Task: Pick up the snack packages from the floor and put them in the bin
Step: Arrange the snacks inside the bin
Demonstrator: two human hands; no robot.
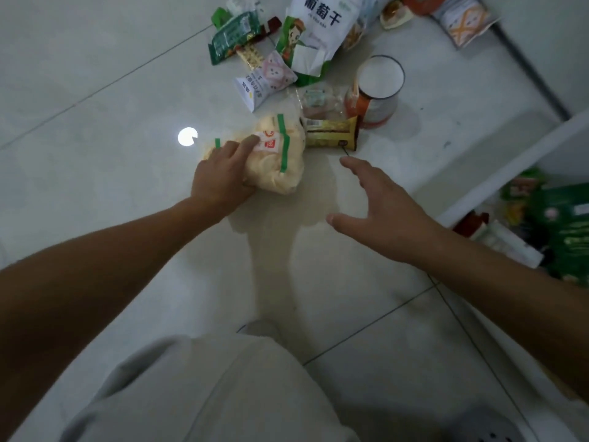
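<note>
A clear bag of pale yellow snacks with green stripes (pixel 280 161) lies on the white tiled floor. My left hand (pixel 223 173) grips its left side, fingers over the top and thumb underneath. My right hand (pixel 382 205) hovers spread and empty to the right of the bag, not touching anything. Beyond the bag lie more snack packages: a gold and brown packet (pixel 331 132), a clear pack (pixel 322 100), a pink and white pouch (pixel 264 81), a green packet (pixel 232 35) and a big white and green bag (pixel 312 30). The white bin (pixel 510 173) stands at the right with packages inside.
An orange and white can (pixel 376 90) stands upright beside the gold packet. Further packs (pixel 462 17) lie at the top right by a dark floor strip. My light trouser leg (pixel 207 393) fills the bottom. A bright light reflection (pixel 187 136) shows on the tile.
</note>
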